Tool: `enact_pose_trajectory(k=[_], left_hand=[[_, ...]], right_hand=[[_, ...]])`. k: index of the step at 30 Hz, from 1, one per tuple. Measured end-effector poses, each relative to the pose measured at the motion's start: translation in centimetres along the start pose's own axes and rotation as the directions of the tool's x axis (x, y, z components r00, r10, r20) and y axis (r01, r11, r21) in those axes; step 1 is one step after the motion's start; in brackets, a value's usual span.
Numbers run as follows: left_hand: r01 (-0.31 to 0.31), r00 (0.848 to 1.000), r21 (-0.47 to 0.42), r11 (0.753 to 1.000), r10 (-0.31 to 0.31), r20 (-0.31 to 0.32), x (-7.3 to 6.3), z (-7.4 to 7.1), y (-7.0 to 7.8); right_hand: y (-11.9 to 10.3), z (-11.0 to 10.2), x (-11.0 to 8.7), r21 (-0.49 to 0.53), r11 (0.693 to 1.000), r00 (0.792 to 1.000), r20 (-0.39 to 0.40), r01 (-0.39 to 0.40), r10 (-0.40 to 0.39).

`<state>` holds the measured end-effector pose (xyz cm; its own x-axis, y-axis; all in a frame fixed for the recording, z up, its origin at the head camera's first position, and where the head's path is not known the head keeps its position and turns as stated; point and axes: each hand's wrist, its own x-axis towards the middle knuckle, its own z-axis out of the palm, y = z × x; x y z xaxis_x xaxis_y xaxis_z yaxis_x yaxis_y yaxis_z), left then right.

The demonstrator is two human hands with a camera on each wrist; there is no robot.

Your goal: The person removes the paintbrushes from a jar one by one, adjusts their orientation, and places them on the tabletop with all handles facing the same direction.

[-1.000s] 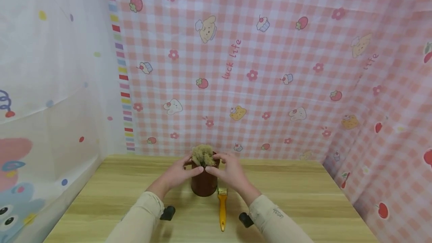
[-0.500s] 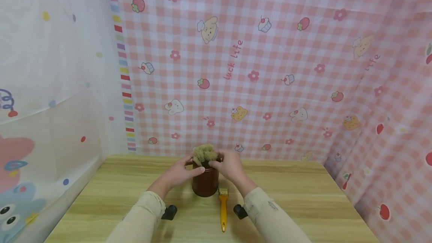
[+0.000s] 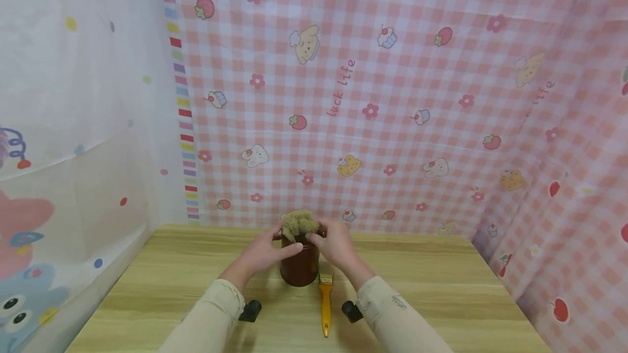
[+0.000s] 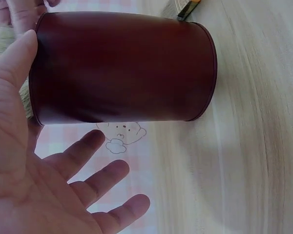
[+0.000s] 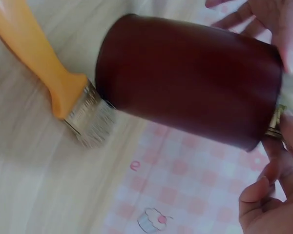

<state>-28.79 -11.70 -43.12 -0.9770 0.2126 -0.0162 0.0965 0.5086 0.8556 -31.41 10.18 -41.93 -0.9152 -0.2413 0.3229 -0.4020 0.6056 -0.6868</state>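
Observation:
A dark brown cylindrical holder (image 3: 300,268) stands upright on the wooden table, with tan bristle tufts (image 3: 300,223) rising over its rim. My left hand (image 3: 263,253) grips the rim, thumb in front and index finger behind. In the left wrist view the other fingers (image 4: 105,183) spread away from the holder's side. My right hand (image 3: 336,242) is at the right of the rim, beside the tufts. The right wrist view shows its thumb and index finger at a brush with a gold metal band (image 5: 275,122), mostly hidden by the hand and holder.
A flat paintbrush (image 3: 326,304) with a yellow handle lies on the table (image 3: 417,293) right in front of the holder, bristles toward its base. Black wrist devices (image 3: 251,310) hang under both forearms. A pink checked curtain (image 3: 382,140) stands close behind the table's back edge.
My right hand has shifted from the front of the rim to its right side, its thumb moving right, away from the left thumb. The left hand stays at the rim. The head view has shifted slightly.

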Motion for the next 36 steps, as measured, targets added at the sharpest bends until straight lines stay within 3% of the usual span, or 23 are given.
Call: enact_pose_trajectory(k=[4,10,16,20,24,29,36], left_hand=[[0.035,0.999,0.009,0.999,-0.035,0.002,0.0,0.1,0.0],[0.048,0.999,0.032,0.998,-0.047,-0.005,0.4,0.1,0.1],[0.055,0.998,0.069,0.996,-0.055,-0.011,0.6,0.0,0.4],[0.066,0.998,0.085,0.994,-0.066,-0.007,0.6,0.0,0.7],[0.075,0.997,0.068,0.995,-0.075,-0.003,0.5,-0.1,1.0],[0.071,0.998,0.045,0.996,-0.070,-0.003,0.2,-0.3,0.9],[0.067,0.998,0.049,0.997,-0.067,-0.005,-0.2,-0.2,0.6]], right_hand=[[-0.4,-1.5,0.1,0.057,0.998,0.996,-0.093,-0.007,0.013],[-1.8,-6.4,1.0,0.220,0.973,0.972,-0.234,0.069,-0.016],[-1.5,-11.1,1.3,0.286,0.958,0.963,-0.254,-0.016,0.092],[-0.1,-13.2,1.1,0.266,0.958,0.967,-0.194,-0.110,0.165],[1.8,-13.9,0.6,0.232,0.944,0.966,-0.051,-0.235,0.253],[4.5,-12.6,-0.1,0.175,0.932,0.948,0.061,-0.317,0.311],[7.0,-10.5,-1.5,0.130,0.933,0.939,0.118,-0.336,0.322]])
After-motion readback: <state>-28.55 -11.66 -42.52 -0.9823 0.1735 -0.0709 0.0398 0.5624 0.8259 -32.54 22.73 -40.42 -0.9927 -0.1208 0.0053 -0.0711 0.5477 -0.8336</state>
